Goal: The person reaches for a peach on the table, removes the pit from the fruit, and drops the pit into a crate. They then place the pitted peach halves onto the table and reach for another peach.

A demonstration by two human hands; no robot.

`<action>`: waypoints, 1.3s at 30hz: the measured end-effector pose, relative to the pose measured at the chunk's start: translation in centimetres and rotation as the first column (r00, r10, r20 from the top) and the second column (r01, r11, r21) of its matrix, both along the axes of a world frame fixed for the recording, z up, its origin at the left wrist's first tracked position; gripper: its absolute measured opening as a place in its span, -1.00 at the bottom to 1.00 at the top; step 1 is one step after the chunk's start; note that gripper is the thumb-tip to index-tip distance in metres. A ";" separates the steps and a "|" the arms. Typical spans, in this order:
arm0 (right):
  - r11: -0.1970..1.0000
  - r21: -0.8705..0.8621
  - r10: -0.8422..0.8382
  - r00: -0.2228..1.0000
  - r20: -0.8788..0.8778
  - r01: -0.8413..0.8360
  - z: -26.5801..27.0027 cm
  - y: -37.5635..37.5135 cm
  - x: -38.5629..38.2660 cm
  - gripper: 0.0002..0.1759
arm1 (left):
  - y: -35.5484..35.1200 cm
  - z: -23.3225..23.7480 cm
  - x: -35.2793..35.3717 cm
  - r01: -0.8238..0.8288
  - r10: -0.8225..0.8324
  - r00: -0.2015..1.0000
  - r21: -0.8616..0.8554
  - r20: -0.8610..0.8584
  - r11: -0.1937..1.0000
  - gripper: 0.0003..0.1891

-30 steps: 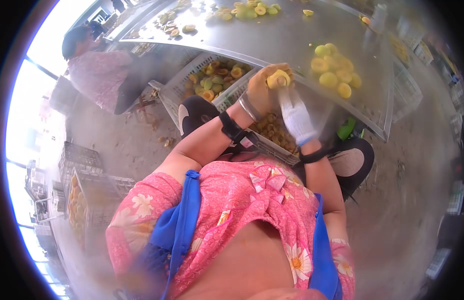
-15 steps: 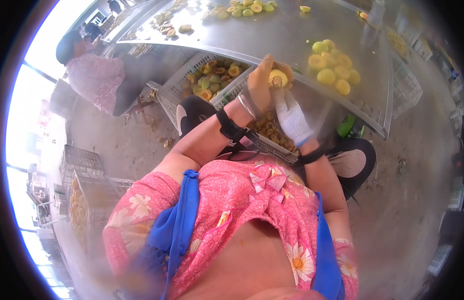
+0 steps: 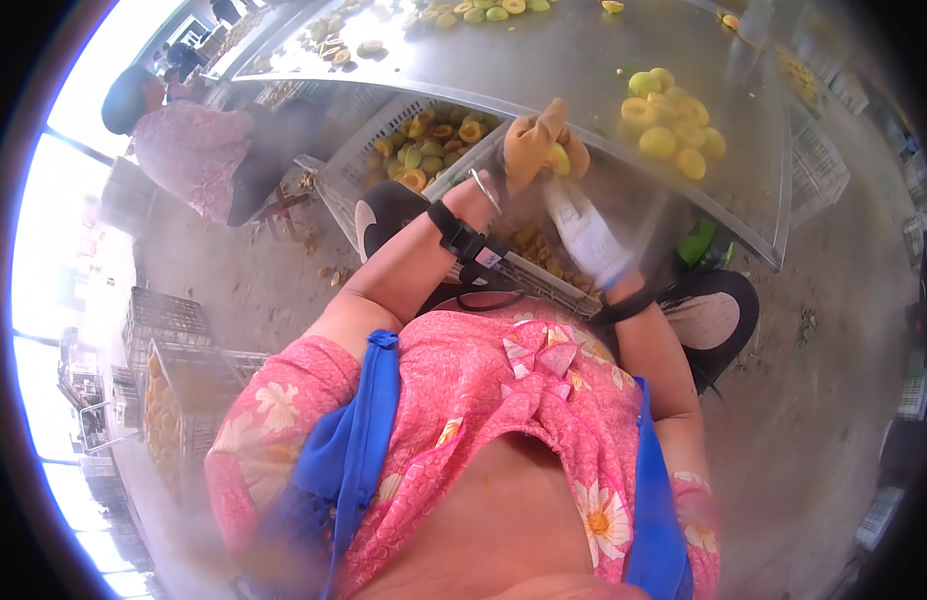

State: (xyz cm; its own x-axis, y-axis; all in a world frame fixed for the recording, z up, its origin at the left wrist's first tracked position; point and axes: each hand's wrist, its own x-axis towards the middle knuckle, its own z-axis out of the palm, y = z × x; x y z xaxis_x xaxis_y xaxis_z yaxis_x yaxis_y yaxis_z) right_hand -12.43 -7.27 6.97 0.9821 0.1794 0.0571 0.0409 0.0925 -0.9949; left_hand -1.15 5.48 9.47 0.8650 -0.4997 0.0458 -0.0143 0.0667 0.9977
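Note:
My left hand point(image 3: 530, 150), in a tan glove, is closed around a yellow peach point(image 3: 559, 160) above the near edge of the metal table. My right hand point(image 3: 588, 238), in a white glove, comes up from below with its fingers bunched close to the fruit. Whatever those fingers hold is hidden. Beneath the hands, a crate point(image 3: 554, 287) between my knees contains small brownish pieces that look like pits. A pile of yellow peach halves point(image 3: 658, 142) lies on the table to the right of my hands.
The metal table point(image 3: 544, 65) spans the front, with more fruit halves at its far side. Left of my hands stands a white crate point(image 3: 349, 172) of fruit. A co-worker point(image 3: 189, 150) sits at the left. Stacked crates point(image 3: 164, 320) stand farther back on the left.
My left hand has turned, and its fingers now cover more of the peach. My right hand has moved slightly down and right. The view has shifted a little.

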 end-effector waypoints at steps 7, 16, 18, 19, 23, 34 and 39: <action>0.777 0.618 0.470 0.766 -0.439 -0.122 0.2 0.2 0.4 -0.60 | 0.1 0.6 -2.0 -0.004 -0.149 0.932 -0.422 -0.330 0.907 -0.33; 0.445 0.864 0.744 0.635 -0.211 -0.235 -2.7 -0.1 1.6 -0.52 | 2.2 -3.1 1.2 -0.375 0.000 0.838 -0.577 -0.545 0.726 -0.50; 0.383 0.893 0.756 0.636 -0.156 -0.237 -3.9 0.3 1.6 -0.51 | 3.5 -1.7 1.2 -0.558 0.140 0.765 -0.538 -0.629 0.632 -0.49; 0.419 0.895 0.711 0.668 -0.219 -0.153 -4.7 0.4 1.8 -0.52 | 5.3 -1.8 2.1 -0.560 0.282 0.802 -0.500 -0.526 0.660 -0.52; 0.614 0.753 0.370 0.757 -0.538 0.235 -6.8 -0.5 2.1 -0.54 | 9.9 0.6 5.7 -0.727 0.724 0.686 -0.092 -0.073 0.680 -0.72; 0.756 0.635 0.366 0.700 -0.613 0.160 -6.9 -1.0 2.3 -0.60 | -8.5 0.0 10.5 -0.324 -0.042 0.891 0.699 0.451 0.637 -0.22; 0.773 0.591 0.260 0.733 -0.629 0.232 -6.9 -2.3 2.8 -0.60 | -14.3 0.3 11.0 -0.118 -0.213 0.933 0.804 0.291 0.583 -0.34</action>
